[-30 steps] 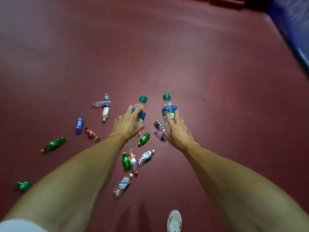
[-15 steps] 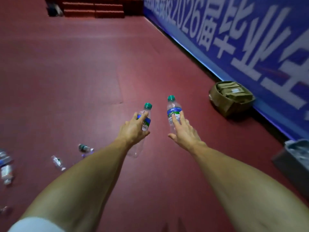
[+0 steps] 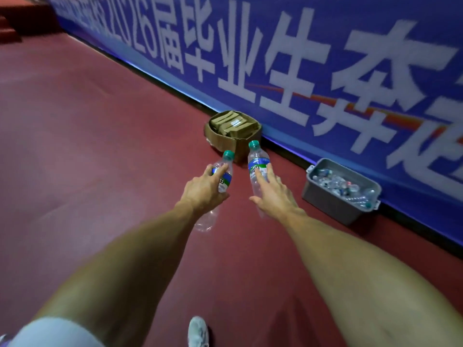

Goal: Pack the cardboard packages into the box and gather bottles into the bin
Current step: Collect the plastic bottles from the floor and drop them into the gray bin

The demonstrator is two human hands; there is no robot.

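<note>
Gripping the left bottle in the left hand, with fingers and thumb curled round the blue label and the green cap pointing up and away. Holding the right bottle in the right hand, with fingers laid long up its side and the thumb out to the left. Looks like a looser hold, but cannot tell how tight. Carried side by side, near each other, not touching.

Could slip from the right hand if swung fast, being thin, clear and squashy. Could hit the rim and roll away if thrown from this far. Could also drop into the wrong place, with the box so close ahead.

Down behind the hands: one white shoe on the red floor. Just past the two caps: the brown box, packed with cardboard packages standing in rows. Off to the right of the right hand, well apart: the grey bin, already full of bottles. Behind both: a big blue banner with white writing. Better to step over to the bin and drop both in from close.
</note>
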